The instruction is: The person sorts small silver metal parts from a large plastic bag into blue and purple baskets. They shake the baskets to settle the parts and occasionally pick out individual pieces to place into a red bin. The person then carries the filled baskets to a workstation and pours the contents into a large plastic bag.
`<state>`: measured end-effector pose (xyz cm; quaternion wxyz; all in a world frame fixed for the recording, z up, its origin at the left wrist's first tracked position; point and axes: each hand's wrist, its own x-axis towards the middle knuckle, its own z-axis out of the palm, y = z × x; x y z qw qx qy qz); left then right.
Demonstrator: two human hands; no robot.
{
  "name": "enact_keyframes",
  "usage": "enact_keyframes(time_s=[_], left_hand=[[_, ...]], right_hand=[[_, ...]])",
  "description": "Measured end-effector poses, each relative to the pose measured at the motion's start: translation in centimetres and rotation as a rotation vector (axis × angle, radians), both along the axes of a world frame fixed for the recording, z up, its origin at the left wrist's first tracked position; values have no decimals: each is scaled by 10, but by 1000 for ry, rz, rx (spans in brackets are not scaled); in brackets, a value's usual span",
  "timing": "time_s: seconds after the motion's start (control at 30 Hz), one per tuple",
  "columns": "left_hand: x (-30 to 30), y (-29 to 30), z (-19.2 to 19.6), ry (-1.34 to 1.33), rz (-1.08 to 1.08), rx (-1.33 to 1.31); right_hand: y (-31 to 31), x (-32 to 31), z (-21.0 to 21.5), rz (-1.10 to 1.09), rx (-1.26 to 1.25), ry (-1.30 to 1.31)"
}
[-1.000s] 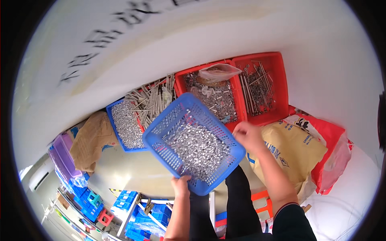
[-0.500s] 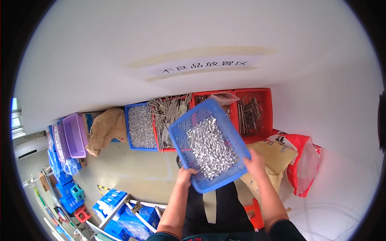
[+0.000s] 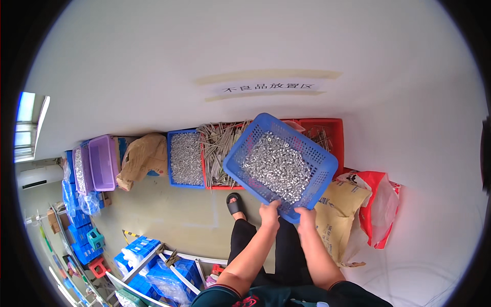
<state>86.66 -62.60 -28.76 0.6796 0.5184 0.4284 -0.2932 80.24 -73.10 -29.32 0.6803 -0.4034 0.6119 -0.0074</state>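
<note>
A blue plastic basket (image 3: pixel 238 171) with perforated sides hangs in front of me, tilted, with a heap of small silvery metal parts (image 3: pixel 279 166) inside. My left hand (image 3: pixel 269 212) is closed on its near rim. Close beside it, my right hand (image 3: pixel 306 217) grips the same rim nearer the right corner. Behind the basket, against the wall, stand a red bin (image 3: pixel 335 140) with metal rods at the right and a bundle of long thin metal rods (image 3: pixel 220 153) in another red bin. A blue bin (image 3: pixel 185 157) of small silvery parts stands left of these.
A brown sack (image 3: pixel 140 158) and a purple crate (image 3: pixel 104 163) line the wall at left. Paper sacks (image 3: pixel 337 215) and a red-and-white bag (image 3: pixel 381 204) lie at right. Blue boxes (image 3: pixel 171 279) inside a white frame stand at lower left.
The basket has moved slightly right and turned. My hands have come closer together along its near edge: the left moved right, the right moved left. My sandalled foot now shows on the floor.
</note>
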Motion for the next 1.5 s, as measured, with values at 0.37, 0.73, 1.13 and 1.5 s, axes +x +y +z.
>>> enact_keyframes(time_s=[0.37,0.73,1.13,1.5], left_hand=[[80,169,58,-144,-280,124],[68,145,-1,-31,-79,-387],[63,153,-31,67,-42,-287],[96,105,12,-236,-389,134]], right_hand=[[-128,20,60,438,58,-89],[-96,88,149,941,-676,53],[-89,110,145,1091,-843,159],[-163,33,-4,647,-403,-31]])
